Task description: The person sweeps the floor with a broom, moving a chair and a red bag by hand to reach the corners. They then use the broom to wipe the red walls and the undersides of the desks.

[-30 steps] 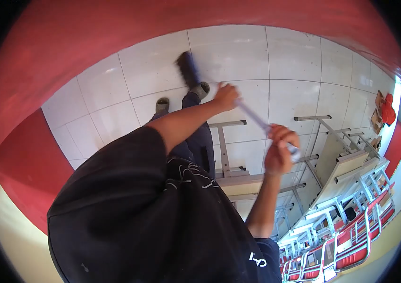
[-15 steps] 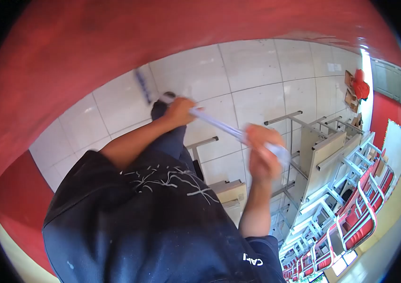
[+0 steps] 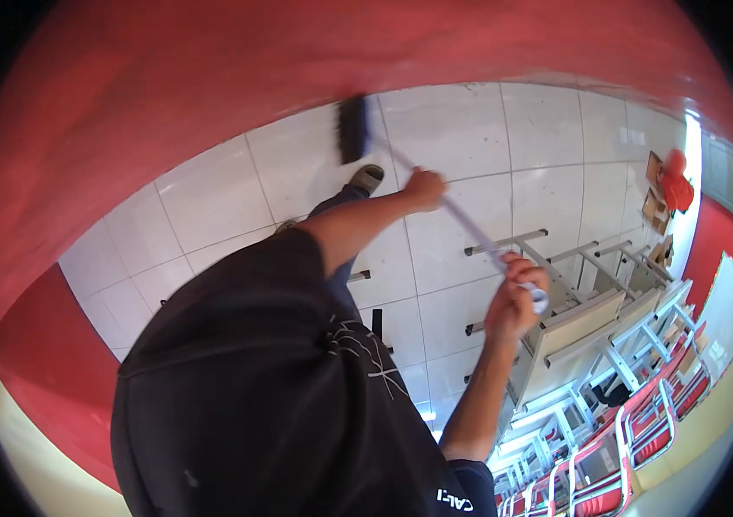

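A broom with a dark, blue-edged head (image 3: 352, 129) reaches the tiled floor beside the foot of the red wall. Its pale handle (image 3: 470, 226) slants down to the right across the view. Partway along this handle, my left hand (image 3: 425, 189) is closed round it. My right hand (image 3: 517, 297) grips near the upper end, where a whitish round tip shows just past the fingers. My shoe (image 3: 367, 178) stands on the floor close to the broom head. The bristles are blurred, so contact with the floor is hard to judge.
A red wall (image 3: 211, 77) curves along the far and left sides of the tiled floor (image 3: 453, 129). To the right lie tipped metal-legged tables (image 3: 586, 323), with red chairs (image 3: 651, 422) behind them. A red bundle (image 3: 675, 185) and cardboard pieces (image 3: 655, 211) sit at the far right.
The broom head has swung right and farther away along the wall. Both my hands have shifted right with the handle, still holding it, and my body has turned slightly.
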The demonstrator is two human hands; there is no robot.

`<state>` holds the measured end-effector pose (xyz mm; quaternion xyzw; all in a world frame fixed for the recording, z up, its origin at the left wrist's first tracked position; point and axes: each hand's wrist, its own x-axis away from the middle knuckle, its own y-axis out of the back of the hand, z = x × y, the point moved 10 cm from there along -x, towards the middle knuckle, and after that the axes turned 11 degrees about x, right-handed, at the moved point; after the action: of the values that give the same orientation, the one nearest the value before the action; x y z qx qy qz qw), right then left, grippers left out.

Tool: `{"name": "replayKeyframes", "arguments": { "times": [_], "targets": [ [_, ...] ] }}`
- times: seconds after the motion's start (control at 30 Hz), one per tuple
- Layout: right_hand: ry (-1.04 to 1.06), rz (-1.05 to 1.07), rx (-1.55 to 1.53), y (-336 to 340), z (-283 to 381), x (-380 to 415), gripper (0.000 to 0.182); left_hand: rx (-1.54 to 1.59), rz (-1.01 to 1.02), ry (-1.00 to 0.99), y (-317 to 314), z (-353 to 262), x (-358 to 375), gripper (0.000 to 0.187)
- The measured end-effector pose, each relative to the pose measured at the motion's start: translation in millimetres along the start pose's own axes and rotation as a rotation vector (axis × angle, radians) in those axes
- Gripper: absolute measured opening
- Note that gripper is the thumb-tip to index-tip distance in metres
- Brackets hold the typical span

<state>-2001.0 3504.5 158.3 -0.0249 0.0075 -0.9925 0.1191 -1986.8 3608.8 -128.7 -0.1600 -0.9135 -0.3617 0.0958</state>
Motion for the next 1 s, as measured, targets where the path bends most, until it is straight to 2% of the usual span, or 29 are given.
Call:
{"name": "replayKeyframes", "arguments": {
  "times": [0.03, 0.07, 0.1, 0.13, 0.2, 0.27, 0.33, 0.37, 0.43, 0.47, 0.5, 0.53, 0.57, 0.6, 0.63, 0.67, 0.73, 0.77, 0.83, 0.87, 0.9, 0.93, 0.97, 1.0],
  "targets": [
    [0.039, -0.037, 0.093, 11, 15, -14, 0.016, 0.089, 0.007, 0.002, 0, -29, -48, 0.015],
    [0.077, -0.079, 0.187, 19, 26, -30, 0.016, 0.175, -0.139, -0.093, 10, -56, -86, 0.013],
    [0.11, -0.123, 0.284, 26, 34, -42, 0.017, 0.148, -0.207, -0.094, 4, -71, -127, 0.011],
    [0.155, -0.122, 0.356, 29, 39, -49, 0.017, 0.187, -0.151, -0.144, 10, -93, -155, 0.011],
    [0.264, -0.223, 0.387, 57, 70, -58, 0.016, 0.178, -0.186, -0.312, 34, -156, -184, 0.012],
    [0.337, -0.348, 0.271, 105, 113, -53, 0.02, 0.316, -0.205, -0.354, 60, -208, -175, 0.018],
    [0.282, -0.354, 0.16, 140, 143, -44, 0.022, 0.264, -0.261, -0.365, 70, -234, -147, 0.026],
    [0.223, -0.329, 0.108, 156, 149, -37, 0.022, 0.251, -0.193, -0.337, 66, -238, -128, 0.029],
    [0.117, -0.269, 0.005, 178, 143, -32, 0.021, 0.246, -0.14, -0.299, 54, -228, -80, 0.034],
    [0.072, -0.234, -0.045, 182, 130, -28, 0.021, 0.22, -0.164, -0.272, 43, -212, -52, 0.032],
    [0.016, -0.169, -0.059, 182, 108, -27, 0.02, 0.25, -0.02, -0.213, 31, -194, -27, 0.031],
    [-0.05, -0.163, 0.008, 172, 87, -28, 0.019, 0.27, -0.057, -0.166, 17, -163, 0, 0.029],
    [-0.098, -0.051, -0.015, 158, 54, -26, 0.018, 0.107, 0.018, 0.006, -7, -120, 26, 0.011],
    [-0.213, 0.105, -0.073, 137, 12, -21, 0.018, 0.062, 0.054, 0.088, -20, -81, 53, 0.011],
    [-0.334, 0.271, -0.019, 116, -29, -12, 0.015, -0.012, 0.217, 0.281, -46, -32, 80, 0.013],
    [-0.387, 0.466, 0.041, 89, -54, -10, 0.015, -0.034, 0.16, 0.393, -38, -18, 100, 0.013],
    [-0.427, 0.591, -0.107, 58, -105, 2, 0.015, -0.117, 0.23, 0.606, -61, 28, 130, 0.014],
    [-0.428, 0.592, -0.077, 68, -118, -1, 0.014, -0.148, 0.243, 0.657, -78, 32, 127, 0.014],
    [-0.43, 0.574, -0.009, 86, -141, -10, 0.013, -0.21, 0.283, 0.738, -108, 41, 98, 0.016],
    [-0.381, 0.524, 0.073, 116, -131, -27, 0.014, -0.088, 0.204, 0.729, -124, 26, 61, 0.02],
    [-0.327, 0.393, 0.118, 160, -120, -43, 0.017, 0.036, -0.064, 0.493, -125, -16, 10, 0.025],
    [-0.43, 0.24, 0.054, 213, -102, -59, 0.015, -0.09, 0.137, 0.495, -181, -18, -45, 0.027],
    [-0.228, 0.121, -0.026, 254, -60, -86, 0.016, 0.126, -0.225, 0.223, -176, -76, -95, 0.023],
    [-0.18, 0.112, 0.029, 286, -27, -103, 0.017, 0.137, -0.079, 0.234, -176, -129, -150, 0.016]
  ]
}}
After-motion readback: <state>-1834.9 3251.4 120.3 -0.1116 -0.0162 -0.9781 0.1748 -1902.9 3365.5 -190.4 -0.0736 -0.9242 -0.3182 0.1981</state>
